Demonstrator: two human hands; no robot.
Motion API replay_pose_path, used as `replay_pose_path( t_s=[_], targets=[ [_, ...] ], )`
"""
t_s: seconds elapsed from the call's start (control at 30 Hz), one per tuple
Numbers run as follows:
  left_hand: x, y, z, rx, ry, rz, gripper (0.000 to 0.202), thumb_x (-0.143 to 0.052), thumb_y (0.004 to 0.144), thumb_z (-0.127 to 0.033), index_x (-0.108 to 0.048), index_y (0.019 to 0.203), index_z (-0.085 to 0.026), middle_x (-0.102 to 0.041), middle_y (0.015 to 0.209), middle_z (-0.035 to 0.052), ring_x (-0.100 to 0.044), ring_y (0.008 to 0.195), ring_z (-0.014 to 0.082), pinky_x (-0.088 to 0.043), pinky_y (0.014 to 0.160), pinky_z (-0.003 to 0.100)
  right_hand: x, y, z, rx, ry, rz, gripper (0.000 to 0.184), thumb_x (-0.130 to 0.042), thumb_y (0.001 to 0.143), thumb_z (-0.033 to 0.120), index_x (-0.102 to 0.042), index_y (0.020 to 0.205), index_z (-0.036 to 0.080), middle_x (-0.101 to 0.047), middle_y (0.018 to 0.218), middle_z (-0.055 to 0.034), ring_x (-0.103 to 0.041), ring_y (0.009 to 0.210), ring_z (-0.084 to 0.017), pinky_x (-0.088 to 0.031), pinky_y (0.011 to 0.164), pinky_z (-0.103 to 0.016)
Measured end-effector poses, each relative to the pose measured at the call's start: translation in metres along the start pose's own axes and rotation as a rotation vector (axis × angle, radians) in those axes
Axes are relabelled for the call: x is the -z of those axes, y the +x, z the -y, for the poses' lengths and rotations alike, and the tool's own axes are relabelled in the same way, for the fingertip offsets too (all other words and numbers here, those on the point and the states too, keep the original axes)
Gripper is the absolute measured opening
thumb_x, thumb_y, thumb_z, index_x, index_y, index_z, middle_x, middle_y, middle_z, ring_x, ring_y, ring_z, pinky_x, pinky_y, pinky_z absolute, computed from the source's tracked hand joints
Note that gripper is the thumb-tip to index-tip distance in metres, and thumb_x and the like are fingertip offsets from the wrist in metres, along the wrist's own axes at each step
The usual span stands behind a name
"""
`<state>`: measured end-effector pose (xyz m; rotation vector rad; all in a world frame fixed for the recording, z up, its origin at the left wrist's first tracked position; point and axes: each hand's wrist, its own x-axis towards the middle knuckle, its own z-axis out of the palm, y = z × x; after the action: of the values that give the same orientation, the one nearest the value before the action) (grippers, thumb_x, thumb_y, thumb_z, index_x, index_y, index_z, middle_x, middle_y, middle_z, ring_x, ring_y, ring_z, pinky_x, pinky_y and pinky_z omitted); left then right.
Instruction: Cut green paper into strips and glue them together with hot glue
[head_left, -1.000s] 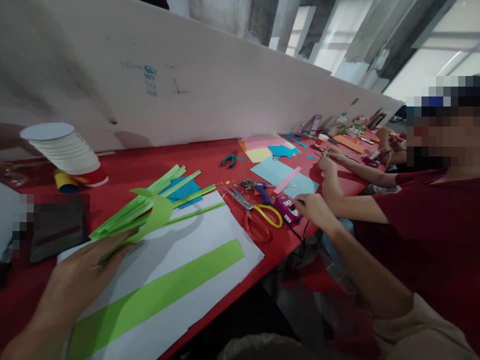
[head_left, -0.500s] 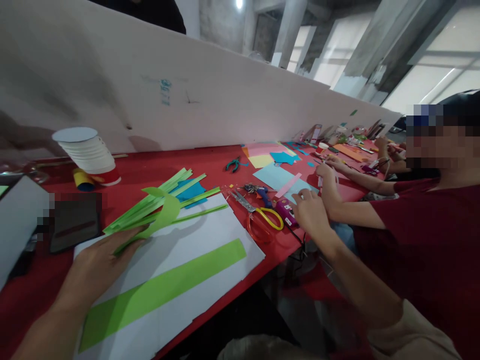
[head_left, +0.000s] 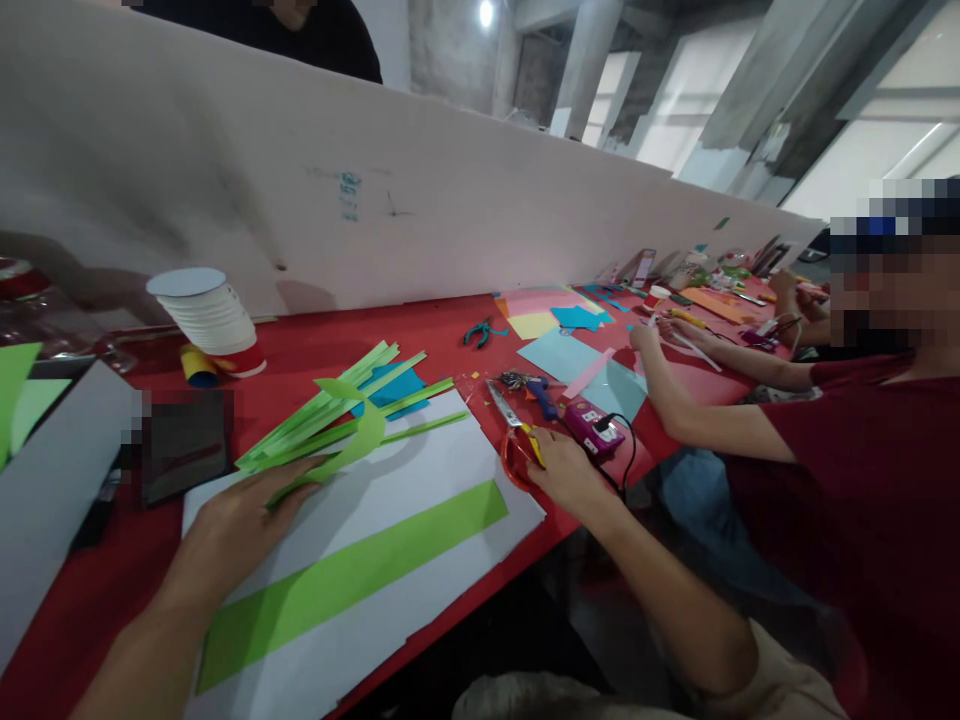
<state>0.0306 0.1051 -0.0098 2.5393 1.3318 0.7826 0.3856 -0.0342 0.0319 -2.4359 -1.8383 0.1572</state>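
Left grip [head_left: 238, 520] pinches curled green paper [head_left: 369, 436]; right grip [head_left: 571, 474], closure unclear, touches metal scissors [head_left: 503, 403].

The sheet [head_left: 420, 470] is plain white on a red tabletop [head_left: 427, 325]. The broad strip [head_left: 360, 580] on it and the curled strip [head_left: 367, 430] above it are lime green; thin strips [head_left: 315, 430] at its far edge mix paler greens over bright blue paper [head_left: 397, 390]. Right of the sheet, the scissors [head_left: 514, 424] pair red and yellow handles with silvery blades; farther right, the power strip [head_left: 592, 428] is purple with white patches. Beyond the sheet, pliers [head_left: 480, 333] are teal.
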Motion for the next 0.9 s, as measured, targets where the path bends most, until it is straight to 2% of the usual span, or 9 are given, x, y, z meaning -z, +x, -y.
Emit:
replay_pose_path(
  t_s=[0.23,0.37,0.43,0.53,0.6,0.67,0.73,0.8,0.9],
  targets=[
    [0.001,-0.001,0.002,-0.03,0.019,0.021,0.037,-0.049,0.085,-0.044,-0.064,0.114,-0.025,-0.073,0.106,-0.0006,-0.071,0.079,0.0188,-0.053,0.061,0.023,-0.007,-0.003,0.002,-0.03,0.071,-0.037,0.036,-0.056,0.081,0.018,-0.055,0.117,0.012,-0.063,0.106,-0.0129,-0.059,0.098,-0.022,-0.043,0.085,-0.03],
    [0.005,0.001,0.004,-0.141,0.144,-0.04,0.033,-0.048,0.088,-0.037,-0.062,0.115,-0.023,-0.074,0.102,0.0021,-0.07,0.078,0.0181,-0.052,0.065,0.024,-0.002,-0.013,0.016,0.102,0.006,-0.206,0.025,-0.05,0.088,0.018,-0.06,0.111,0.015,-0.061,0.11,-0.0139,-0.054,0.102,-0.025,-0.042,0.092,-0.039],
    [0.009,0.003,-0.001,-0.239,0.278,-0.063,0.031,-0.045,0.089,-0.03,-0.064,0.112,-0.022,-0.075,0.095,0.0036,-0.069,0.077,0.0201,-0.052,0.07,0.029,0.0,-0.018,0.037,0.232,0.048,-0.311,0.026,-0.048,0.09,0.02,-0.06,0.113,0.016,-0.06,0.114,-0.013,-0.051,0.106,-0.025,-0.039,0.097,-0.041],
    [0.021,0.008,-0.018,-0.39,0.459,-0.049,0.035,-0.041,0.085,-0.015,-0.067,0.108,-0.021,-0.073,0.087,0.0055,-0.067,0.076,0.0226,-0.05,0.074,0.036,-0.001,-0.021,0.084,0.521,0.13,-0.362,0.035,-0.049,0.09,0.02,-0.054,0.124,0.015,-0.055,0.127,-0.0111,-0.046,0.115,-0.023,-0.036,0.103,-0.039],
    [0.029,0.008,-0.032,-0.443,0.477,-0.029,0.037,-0.041,0.082,-0.009,-0.067,0.105,-0.021,-0.072,0.09,0.0064,-0.065,0.079,0.0228,-0.048,0.076,0.037,-0.003,-0.018,0.117,0.66,0.105,-0.371,0.044,-0.05,0.089,0.02,-0.046,0.133,0.016,-0.045,0.14,-0.0082,-0.038,0.125,-0.026,-0.035,0.103,-0.039],
    [0.037,0.003,-0.044,-0.502,0.477,-0.064,0.035,-0.04,0.08,-0.006,-0.069,0.092,-0.02,-0.071,0.09,0.008,-0.064,0.08,0.0235,-0.047,0.077,0.038,-0.003,-0.01,0.143,0.774,0.053,-0.379,0.045,-0.049,0.088,0.018,-0.045,0.133,0.016,-0.037,0.147,-0.0075,-0.028,0.132,-0.03,-0.032,0.105,-0.044],
    [0.043,-0.009,-0.049,-0.517,0.471,-0.115,0.035,-0.04,0.08,-0.006,-0.069,0.091,-0.021,-0.07,0.095,0.0085,-0.064,0.084,0.0246,-0.045,0.081,0.041,-0.004,-0.001,0.157,0.851,0.009,-0.383,0.031,-0.048,0.088,0.015,-0.056,0.118,0.015,-0.047,0.138,-0.0096,-0.029,0.132,-0.03,-0.026,0.107,-0.049],
    [0.048,-0.027,-0.048,-0.483,0.453,-0.159,0.036,-0.043,0.081,-0.007,-0.067,0.099,-0.025,-0.07,0.099,0.0064,-0.064,0.087,0.0249,-0.044,0.085,0.044,-0.007,0.005,0.16,0.889,-0.006,-0.387,0.019,-0.046,0.089,0.012,-0.062,0.099,0.016,-0.062,0.114,-0.009,-0.038,0.125,-0.027,-0.02,0.108,-0.053],
    [0.052,-0.059,-0.039,-0.346,0.42,-0.196,0.035,-0.046,0.082,-0.012,-0.066,0.104,-0.03,-0.071,0.097,0.0044,-0.064,0.087,0.0257,-0.044,0.085,0.046,-0.018,0.004,0.148,0.868,0.056,-0.439,0.018,-0.046,0.093,0.014,-0.061,0.099,0.019,-0.066,0.101,-0.0043,-0.047,0.115,-0.022,-0.017,0.109,-0.052]
  ],
)
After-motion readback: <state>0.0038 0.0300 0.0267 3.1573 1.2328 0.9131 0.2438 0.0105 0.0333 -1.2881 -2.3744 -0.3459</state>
